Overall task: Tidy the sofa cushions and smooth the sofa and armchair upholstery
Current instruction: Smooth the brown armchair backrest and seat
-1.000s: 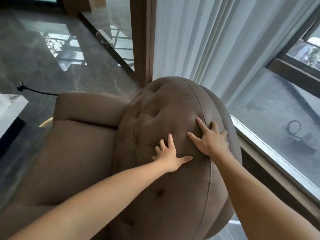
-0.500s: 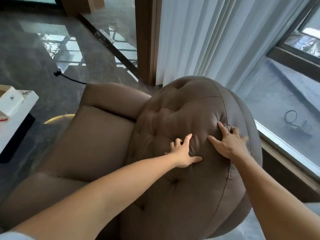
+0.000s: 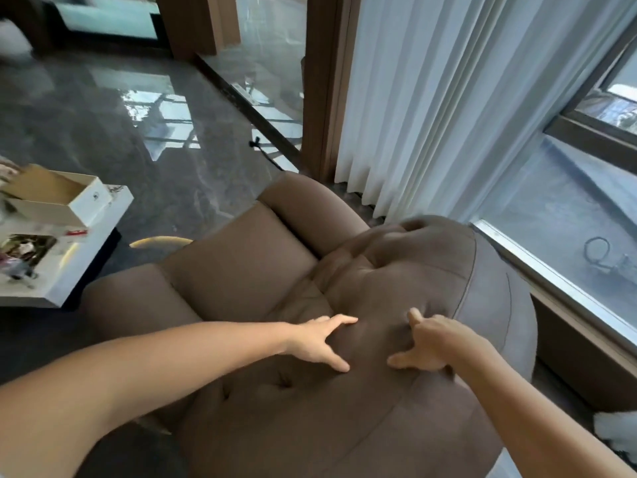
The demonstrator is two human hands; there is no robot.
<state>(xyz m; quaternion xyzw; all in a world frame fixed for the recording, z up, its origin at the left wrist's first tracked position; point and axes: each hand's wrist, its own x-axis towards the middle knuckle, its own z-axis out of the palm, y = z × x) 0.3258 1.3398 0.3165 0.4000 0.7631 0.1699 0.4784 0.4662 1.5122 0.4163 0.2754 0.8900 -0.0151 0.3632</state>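
Both hands flat on armchair (image 3: 344, 408) backrest, centre frame. Left hand (image 3: 319, 341) spread wide, fingers splayed, pressing tufted fabric. Right hand (image 3: 431, 343) at its 3 o'clock, likewise spread, gripping nothing. Curtain (image 3: 448, 98) at 12 o'clock.

head view, steeply down, near armchair (image 3: 362, 391)
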